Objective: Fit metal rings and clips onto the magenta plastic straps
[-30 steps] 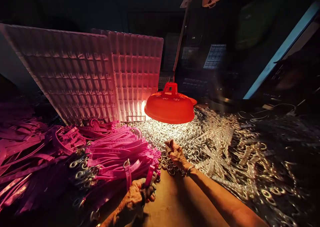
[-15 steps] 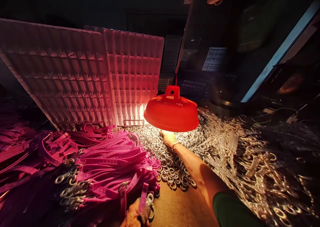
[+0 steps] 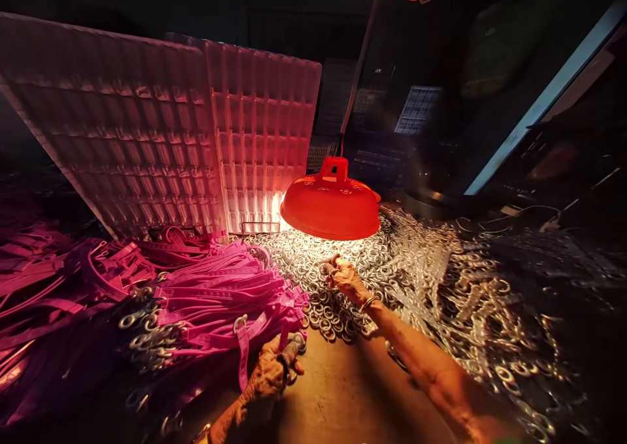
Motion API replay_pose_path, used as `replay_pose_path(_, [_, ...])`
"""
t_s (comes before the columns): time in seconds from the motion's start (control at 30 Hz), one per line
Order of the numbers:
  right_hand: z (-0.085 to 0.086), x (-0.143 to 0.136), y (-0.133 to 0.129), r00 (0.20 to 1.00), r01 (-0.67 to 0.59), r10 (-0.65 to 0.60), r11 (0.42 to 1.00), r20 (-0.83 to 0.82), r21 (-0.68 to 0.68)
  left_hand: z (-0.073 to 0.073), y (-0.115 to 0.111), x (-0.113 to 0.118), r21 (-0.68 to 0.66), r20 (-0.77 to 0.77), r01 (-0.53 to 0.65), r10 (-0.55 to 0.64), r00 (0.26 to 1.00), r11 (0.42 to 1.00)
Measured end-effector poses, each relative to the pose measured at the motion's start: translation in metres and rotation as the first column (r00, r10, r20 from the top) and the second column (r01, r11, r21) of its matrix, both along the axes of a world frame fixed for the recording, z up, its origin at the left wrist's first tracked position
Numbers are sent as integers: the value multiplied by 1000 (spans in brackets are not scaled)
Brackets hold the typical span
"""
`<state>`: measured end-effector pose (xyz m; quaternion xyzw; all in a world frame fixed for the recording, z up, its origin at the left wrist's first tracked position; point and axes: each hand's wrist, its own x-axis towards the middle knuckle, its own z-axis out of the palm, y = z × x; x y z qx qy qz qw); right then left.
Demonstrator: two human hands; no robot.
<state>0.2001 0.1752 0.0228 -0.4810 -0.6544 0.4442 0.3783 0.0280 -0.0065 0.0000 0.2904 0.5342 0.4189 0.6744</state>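
Note:
My left hand (image 3: 270, 367) is closed on a pink strap (image 3: 243, 356) at the lower middle, beside a heap of pink straps (image 3: 215, 294) with metal clasps. A wrapping covers one of its fingertips, and a metal ring shows by the fingers. Over the pile of metal rings (image 3: 323, 317), just below the red lamp, is my right hand (image 3: 347, 281). Its thumb and fingers are pinched together; what lies between them is too small to make out. A bracelet circles the right wrist.
A red lamp shade (image 3: 330, 202) hangs low over the rings. Tall ribbed plastic trays (image 3: 267, 124) stand upright at the back left. More metal pieces (image 3: 470, 300) spread to the right. Bare wooden tabletop (image 3: 337, 392) shows in front.
My right hand has drawn out from under the lamp, toward me and slightly right, its fingers now pinched. My left hand has come up and forward with the pink strap.

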Motion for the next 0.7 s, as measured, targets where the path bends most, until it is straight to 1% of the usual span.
replay_pose_path(0.07, [-3, 7, -32, 998, -19, 12, 995, -65, -99, 17, -7, 2, 75, -48, 4, 0, 999, 997])
replay_pose_path(0.13, [-6, 13, -64, 996, -32, 21, 990, -82, -138, 30, -15, 4, 172, -71, 14, -2, 997, 985])
replay_pose_path(0.17, [-7, 15, -78, 994, -50, 34, 987, -104, -153, 34, -19, 4, 213, -83, 17, 1, 997, 977])
replay_pose_path(0.27, [-7, 13, -116, 977, -138, 113, 982, -182, -132, 38, -27, 5, 295, -118, 24, 11, 993, 955])
replay_pose_path(0.37, [-4, 9, -149, 973, -180, 166, 981, -162, -76, 39, -32, 3, 354, -110, 64, -27, 994, 933])
replay_pose_path(0.43, [-2, 10, -169, 977, -176, 166, 982, -133, -63, 43, -37, 0, 368, -108, 86, -49, 993, 926])
replay_pose_path(0.53, [-3, 19, -192, 975, -182, 173, 982, -137, -57, 51, -42, -5, 363, -102, 71, -36, 994, 929])
replay_pose_path(0.63, [-4, 34, -201, 974, -186, 179, 981, -142, -44, 56, -40, -4, 300, -95, 41, -13, 995, 953])
replay_pose_path(0.7, [-3, 43, -203, 975, -181, 175, 983, -140, -30, 55, -35, -2, 222, -78, 42, -25, 997, 974])
